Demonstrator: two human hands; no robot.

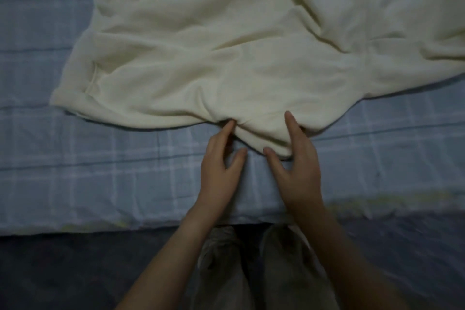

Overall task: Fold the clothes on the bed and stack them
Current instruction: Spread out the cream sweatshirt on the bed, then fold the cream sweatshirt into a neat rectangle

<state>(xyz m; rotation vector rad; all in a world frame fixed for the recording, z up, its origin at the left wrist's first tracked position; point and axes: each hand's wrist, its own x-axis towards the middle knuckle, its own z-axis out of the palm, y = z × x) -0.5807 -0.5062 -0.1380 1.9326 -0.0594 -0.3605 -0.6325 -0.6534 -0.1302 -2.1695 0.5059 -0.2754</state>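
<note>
Cream sweatshirt (pixel 226 45) may bunch beyond both hands' spread fingers (pixel 289 121), which touch its hem (pixel 264 138) without pinching.

Cream garment (pixel 226 45) cut off top & rt; legs (pixel 289 272) blurred.

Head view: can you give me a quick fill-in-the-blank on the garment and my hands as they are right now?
1. The cream garment lies rumpled on a checked bed sheet whose colour is ____.
2. The left hand and the right hand both meet the garment at its ____ edge, the one closest to the person.
3. A straight finger lies on top of the cloth; it belongs to the ____ hand.

Missing words: blue; near; right.
</note>
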